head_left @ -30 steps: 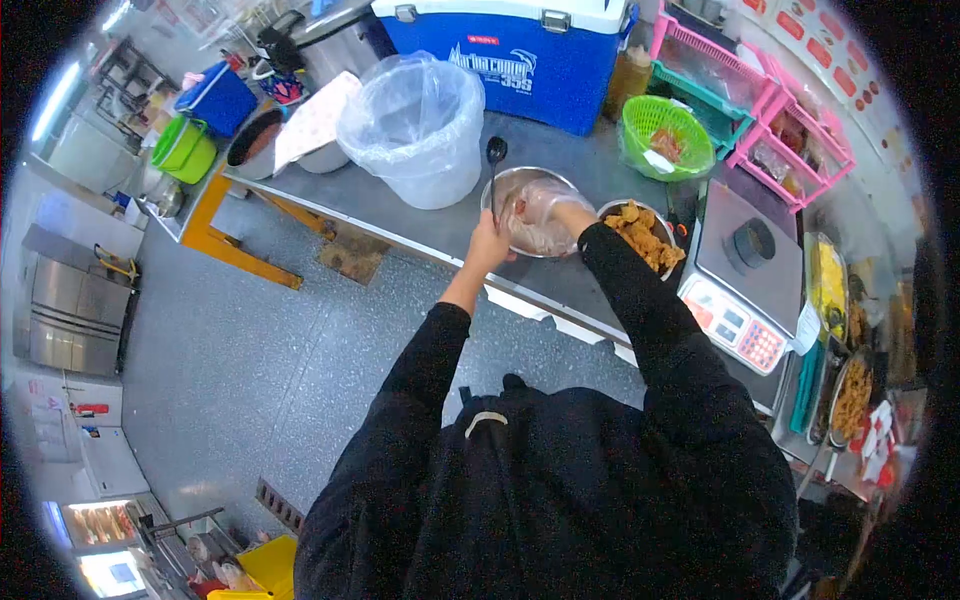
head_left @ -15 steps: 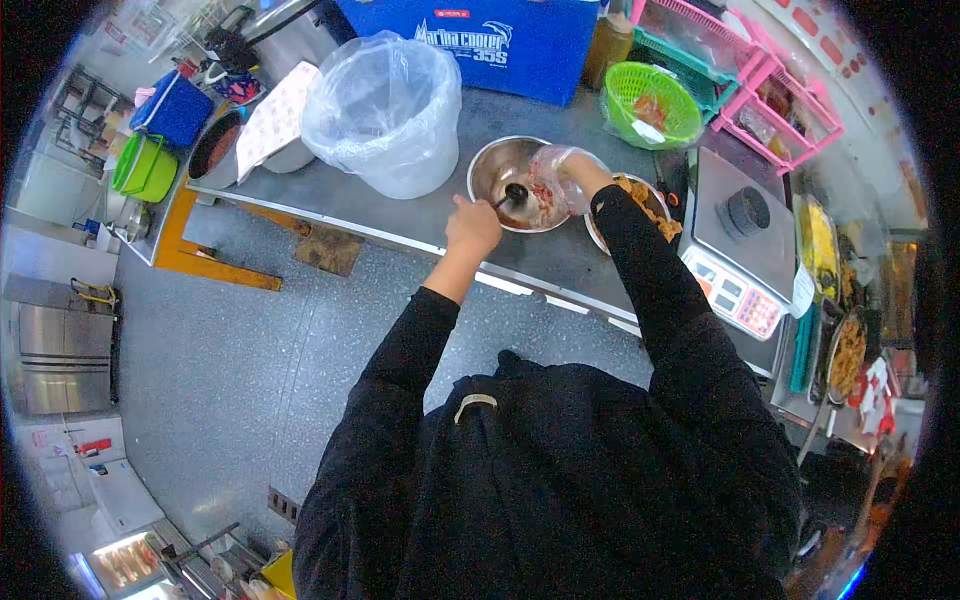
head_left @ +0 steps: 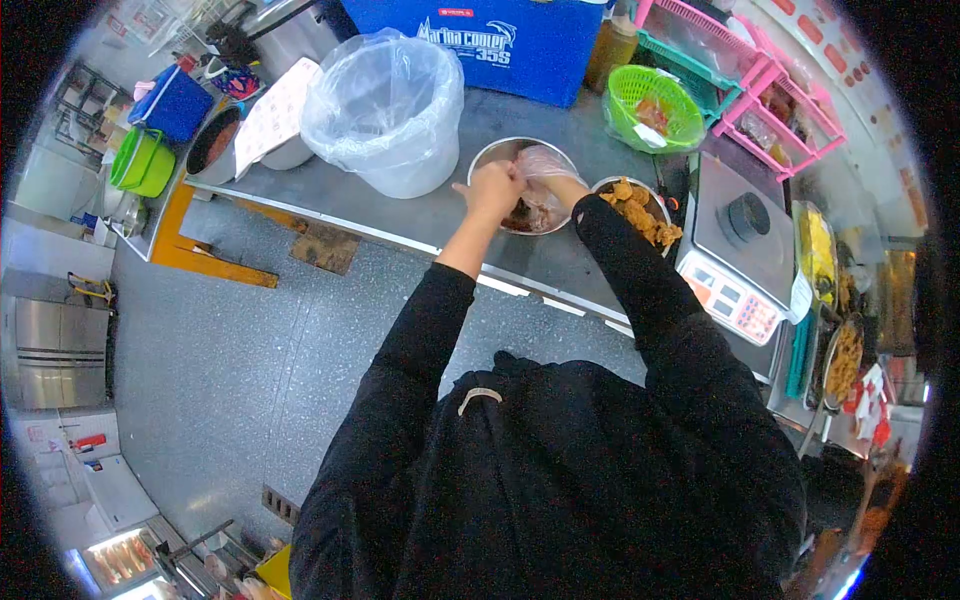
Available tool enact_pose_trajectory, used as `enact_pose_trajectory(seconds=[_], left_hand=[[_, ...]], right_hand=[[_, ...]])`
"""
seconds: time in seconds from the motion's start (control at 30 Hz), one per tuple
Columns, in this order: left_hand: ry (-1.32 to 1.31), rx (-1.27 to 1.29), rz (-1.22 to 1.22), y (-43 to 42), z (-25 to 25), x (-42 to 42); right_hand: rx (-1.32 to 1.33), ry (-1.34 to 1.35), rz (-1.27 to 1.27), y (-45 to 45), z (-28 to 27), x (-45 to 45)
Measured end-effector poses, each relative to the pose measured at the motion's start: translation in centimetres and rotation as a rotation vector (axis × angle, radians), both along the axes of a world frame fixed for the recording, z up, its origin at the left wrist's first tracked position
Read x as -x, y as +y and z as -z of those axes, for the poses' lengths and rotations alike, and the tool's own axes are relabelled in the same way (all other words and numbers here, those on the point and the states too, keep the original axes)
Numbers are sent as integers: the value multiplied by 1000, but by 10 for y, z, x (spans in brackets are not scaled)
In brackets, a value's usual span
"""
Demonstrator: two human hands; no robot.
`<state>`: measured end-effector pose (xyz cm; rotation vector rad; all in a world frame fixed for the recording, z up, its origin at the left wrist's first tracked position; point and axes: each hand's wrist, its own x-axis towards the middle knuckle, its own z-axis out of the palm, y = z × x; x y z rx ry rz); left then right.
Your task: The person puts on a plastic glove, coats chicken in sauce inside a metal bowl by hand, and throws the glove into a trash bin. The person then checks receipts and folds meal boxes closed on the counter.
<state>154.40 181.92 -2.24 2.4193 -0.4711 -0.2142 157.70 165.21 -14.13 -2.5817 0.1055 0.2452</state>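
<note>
A steel mixing bowl [head_left: 478, 160] stands on the counter, with reddish-brown food partly visible inside. My left hand [head_left: 495, 190] is bare and closed over the bowl's left side. Half a second ago it gripped a small ladle with a dark round head; the ladle is now hidden behind the hands. My right hand [head_left: 546, 178], in a clear plastic glove, reaches into the bowl beside the left fingers. Its fingers are hard to make out through the glove. Right of the bowl, a round dish of fried pieces [head_left: 638, 207] sits partly behind my right sleeve.
A white bucket lined with a clear bag [head_left: 385, 150] stands left of the bowl. Behind are a blue cooler [head_left: 470, 50] and a green basket [head_left: 680, 105]. To the right are a digital scale [head_left: 735, 265] and pink racks [head_left: 780, 120]. The counter edge [head_left: 400, 238] runs close to me.
My left hand has moved right and slightly up, in over the bowl. My gloved right hand has shifted left, deeper over the bowl. The ladle head has gone out of sight.
</note>
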Motion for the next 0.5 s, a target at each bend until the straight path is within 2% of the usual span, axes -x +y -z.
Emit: enact_pose_trajectory(seconds=[0.07,0.17,0.23,0.27,0.33,0.37,0.43,0.5], left_hand=[[-137,-116,-51,2,-11,3],[-209,-128,-23,3,-15,-6],[-345,-164,-25,4,-9,-14],[-413,-182,-25,4,-5,-18],[-251,-84,-21,5,-2,-26],[-174,-36,-18,5,-2,-29],[-220,-56,25,3,-3,-31],[-237,-79,33,0,-2,-31]], right_hand=[[11,85,45,7,-8,-2],[0,214,111,18,-16,-3],[-13,212,84,29,-31,2],[7,128,-16,33,-42,10],[54,-49,-211,43,-79,31],[138,3,-238,45,-96,36],[301,116,-297,51,-121,50],[28,91,-102,51,-134,65]])
